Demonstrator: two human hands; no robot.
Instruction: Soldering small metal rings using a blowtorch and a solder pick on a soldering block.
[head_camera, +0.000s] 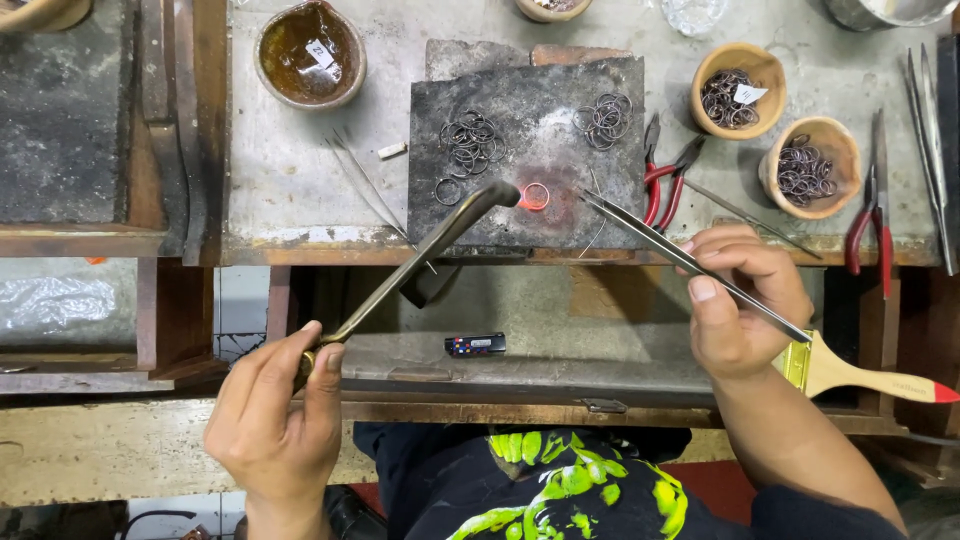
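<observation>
Metal torch in gripping left hand points up-right at one glowing ring; right hand pinches one tweezers pointing up-left.

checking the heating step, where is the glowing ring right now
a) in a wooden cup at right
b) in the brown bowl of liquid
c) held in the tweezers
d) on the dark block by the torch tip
d: the glowing ring lies on the dark block just at the tip of the torch held by the left hand; the tweezers in the right hand point toward it but stop short.
</observation>
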